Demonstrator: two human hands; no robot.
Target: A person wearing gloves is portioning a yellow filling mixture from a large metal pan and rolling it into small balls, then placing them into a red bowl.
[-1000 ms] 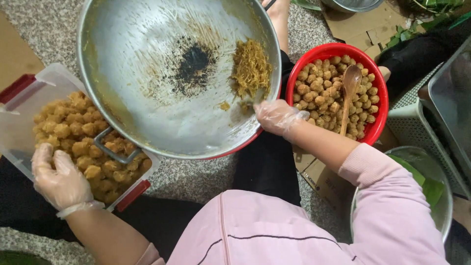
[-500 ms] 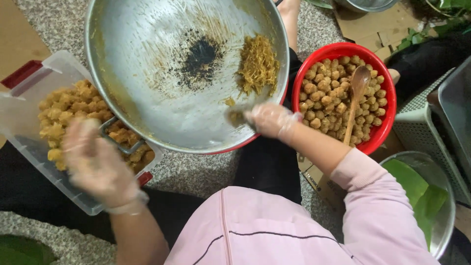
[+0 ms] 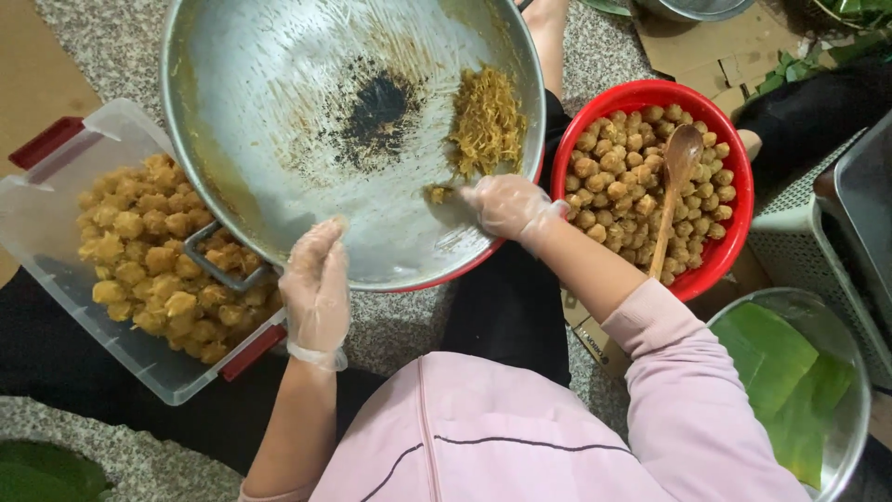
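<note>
Shredded filling: upper centre of frame, inside the big metal pan; looks soft, crumbly, greasy; best pinched in small tufts.
Right hand: gloved, fingers closed on a bit of filling.
Left hand: gloved, open, empty, at the pan's near rim.

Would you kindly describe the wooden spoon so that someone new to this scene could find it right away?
Start at the big metal pan in the middle. Just right of it sits a round red bowl heaped with small tan balls. The wooden spoon stands in that heap, its rounded end uppermost and its handle slanting down toward the bowl's near rim. It is the only long, smooth piece among the round lumps.
</note>
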